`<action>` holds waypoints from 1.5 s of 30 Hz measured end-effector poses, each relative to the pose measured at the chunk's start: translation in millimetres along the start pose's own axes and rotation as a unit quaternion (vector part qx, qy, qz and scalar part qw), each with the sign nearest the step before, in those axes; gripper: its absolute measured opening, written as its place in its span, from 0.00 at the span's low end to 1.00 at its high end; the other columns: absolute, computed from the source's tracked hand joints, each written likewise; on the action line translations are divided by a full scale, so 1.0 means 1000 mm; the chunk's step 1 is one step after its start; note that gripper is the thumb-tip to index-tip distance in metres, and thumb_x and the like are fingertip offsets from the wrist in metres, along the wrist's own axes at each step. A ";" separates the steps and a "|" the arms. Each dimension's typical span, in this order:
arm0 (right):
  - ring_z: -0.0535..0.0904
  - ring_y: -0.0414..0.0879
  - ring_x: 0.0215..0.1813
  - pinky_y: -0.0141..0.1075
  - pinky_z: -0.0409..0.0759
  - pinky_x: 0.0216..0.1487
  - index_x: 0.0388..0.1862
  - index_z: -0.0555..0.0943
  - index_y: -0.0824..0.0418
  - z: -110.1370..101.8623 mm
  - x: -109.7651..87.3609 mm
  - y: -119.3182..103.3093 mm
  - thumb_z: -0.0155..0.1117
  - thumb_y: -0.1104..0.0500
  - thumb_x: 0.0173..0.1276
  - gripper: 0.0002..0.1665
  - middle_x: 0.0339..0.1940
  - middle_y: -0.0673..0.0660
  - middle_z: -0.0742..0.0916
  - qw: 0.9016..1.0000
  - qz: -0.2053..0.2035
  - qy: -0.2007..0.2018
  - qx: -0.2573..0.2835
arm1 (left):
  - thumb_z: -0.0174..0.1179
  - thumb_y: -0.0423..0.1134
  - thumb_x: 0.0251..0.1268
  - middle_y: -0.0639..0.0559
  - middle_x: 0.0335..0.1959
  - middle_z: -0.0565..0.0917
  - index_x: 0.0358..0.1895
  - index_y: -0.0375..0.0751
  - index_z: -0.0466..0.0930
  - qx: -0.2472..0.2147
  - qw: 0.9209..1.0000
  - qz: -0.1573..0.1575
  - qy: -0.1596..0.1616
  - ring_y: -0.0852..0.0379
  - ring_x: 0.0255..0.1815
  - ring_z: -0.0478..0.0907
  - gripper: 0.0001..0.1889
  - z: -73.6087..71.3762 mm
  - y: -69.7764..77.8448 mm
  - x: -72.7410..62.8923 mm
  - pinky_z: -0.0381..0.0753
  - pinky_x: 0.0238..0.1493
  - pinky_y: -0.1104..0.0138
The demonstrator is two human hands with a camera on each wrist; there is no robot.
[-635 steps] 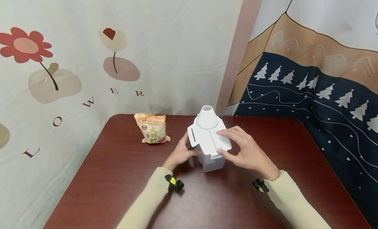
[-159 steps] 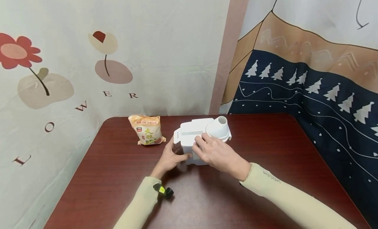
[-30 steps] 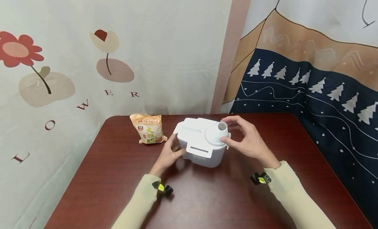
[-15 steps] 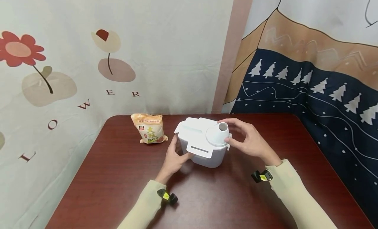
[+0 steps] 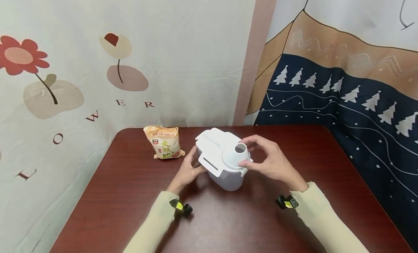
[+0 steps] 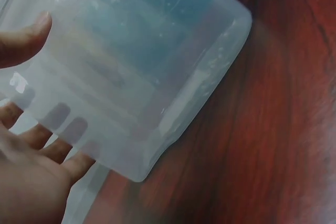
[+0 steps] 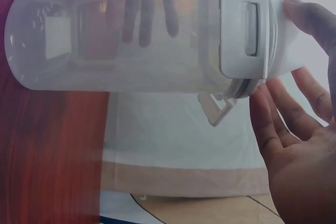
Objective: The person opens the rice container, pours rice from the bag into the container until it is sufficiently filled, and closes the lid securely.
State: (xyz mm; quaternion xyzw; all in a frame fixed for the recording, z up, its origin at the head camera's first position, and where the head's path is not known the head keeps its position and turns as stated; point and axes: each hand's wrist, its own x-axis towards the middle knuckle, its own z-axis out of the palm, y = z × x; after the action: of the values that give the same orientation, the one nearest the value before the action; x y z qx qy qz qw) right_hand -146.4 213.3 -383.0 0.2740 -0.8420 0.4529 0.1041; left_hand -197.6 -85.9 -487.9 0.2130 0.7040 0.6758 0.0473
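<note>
We see a cloudy, see-through plastic container point(image 5: 226, 181) near the middle of the table; we cannot tell whether its base sits flat. On it is a white plastic lid point(image 5: 213, 141) with a white, hollow cone-shaped spout point(image 5: 231, 157) at one end. The right hand point(image 5: 272, 157) pinches the spout between thumb and fingers; the left hand point(image 5: 186, 170) grips the container's other end. A small white clip flap point(image 7: 211, 115) juts out from the wall, so we judge that lifting by the spout alone could pull an unfastened lid loose. A sideways push could tip the container if the left grip slackened on smooth plastic. Farther left, an orange-and-cream plastic packet point(image 5: 166, 143) stands on the dark red-brown wooden table point(image 5: 241, 227).
</note>
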 end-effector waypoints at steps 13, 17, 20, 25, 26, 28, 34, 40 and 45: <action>0.76 0.37 0.67 0.34 0.77 0.69 0.69 0.76 0.44 -0.005 0.005 0.003 0.82 0.54 0.58 0.40 0.66 0.41 0.81 0.997 -0.043 -0.049 -0.039 | 0.71 0.26 0.55 0.30 0.74 0.68 0.78 0.36 0.57 0.020 0.999 0.027 0.013 0.34 0.78 0.63 0.46 -0.001 -0.001 -0.005 0.63 0.76 0.37; 0.74 0.40 0.71 0.37 0.73 0.72 0.72 0.74 0.46 -0.008 0.007 0.006 0.79 0.56 0.60 0.40 0.69 0.43 0.81 0.995 -0.063 -0.071 -0.026 | 0.73 0.28 0.53 0.33 0.75 0.67 0.80 0.42 0.55 0.021 0.999 0.024 0.041 0.35 0.77 0.65 0.50 0.008 0.001 -0.011 0.63 0.76 0.39; 0.74 0.40 0.71 0.39 0.72 0.74 0.72 0.74 0.48 -0.009 0.008 0.007 0.78 0.56 0.62 0.39 0.69 0.44 0.82 0.995 -0.062 -0.083 -0.009 | 0.76 0.29 0.51 0.35 0.78 0.64 0.81 0.44 0.53 0.014 0.998 0.020 0.053 0.37 0.79 0.61 0.54 0.016 0.003 -0.015 0.60 0.79 0.41; 0.75 0.40 0.72 0.36 0.71 0.75 0.71 0.74 0.48 -0.009 0.006 0.009 0.77 0.56 0.63 0.38 0.68 0.43 0.82 0.995 -0.046 -0.090 0.007 | 0.77 0.31 0.53 0.37 0.78 0.63 0.81 0.46 0.53 0.019 0.997 0.006 0.068 0.39 0.81 0.60 0.54 0.024 0.004 -0.017 0.59 0.79 0.42; 0.75 0.40 0.72 0.36 0.71 0.76 0.71 0.74 0.47 -0.008 0.006 0.009 0.78 0.55 0.63 0.38 0.68 0.43 0.82 0.995 -0.043 -0.090 0.007 | 0.77 0.31 0.53 0.37 0.78 0.64 0.81 0.46 0.53 0.020 0.997 0.004 0.071 0.39 0.81 0.60 0.54 0.025 0.004 -0.017 0.60 0.79 0.42; 0.74 0.40 0.72 0.35 0.70 0.76 0.71 0.75 0.46 -0.007 0.005 0.008 0.78 0.55 0.63 0.38 0.68 0.42 0.82 0.995 -0.038 -0.088 0.007 | 0.76 0.30 0.53 0.36 0.78 0.64 0.81 0.45 0.53 0.019 0.997 0.004 0.072 0.38 0.80 0.61 0.53 0.024 0.004 -0.016 0.61 0.78 0.41; 0.76 0.38 0.69 0.41 0.75 0.72 0.70 0.76 0.44 -0.001 0.002 0.004 0.80 0.51 0.60 0.39 0.66 0.40 0.83 0.997 -0.039 -0.072 -0.012 | 0.74 0.26 0.51 0.33 0.76 0.66 0.80 0.40 0.55 0.015 0.999 0.028 0.034 0.37 0.77 0.65 0.51 0.013 0.002 -0.010 0.62 0.77 0.42; 0.79 0.37 0.62 0.45 0.82 0.63 0.68 0.78 0.45 0.007 -0.002 -0.001 0.84 0.49 0.56 0.40 0.63 0.42 0.84 0.998 -0.043 -0.043 -0.032 | 0.70 0.23 0.49 0.33 0.75 0.67 0.80 0.37 0.54 -0.009 0.999 0.030 -0.021 0.40 0.76 0.65 0.51 0.000 -0.001 0.001 0.62 0.78 0.47; 0.79 0.37 0.57 0.35 0.82 0.59 0.66 0.79 0.47 0.012 -0.002 -0.004 0.85 0.48 0.53 0.41 0.60 0.43 0.85 0.997 -0.050 -0.023 -0.048 | 0.69 0.23 0.49 0.32 0.76 0.66 0.80 0.36 0.52 -0.013 0.998 0.029 -0.052 0.46 0.76 0.66 0.52 -0.007 -0.003 0.007 0.69 0.74 0.62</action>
State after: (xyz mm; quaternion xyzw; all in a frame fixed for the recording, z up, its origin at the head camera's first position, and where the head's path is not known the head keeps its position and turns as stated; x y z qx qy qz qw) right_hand -141.6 202.3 -388.4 0.3210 -0.8503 0.3995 0.1201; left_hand -206.9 -90.3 -488.3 0.2679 0.6849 0.6743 0.0667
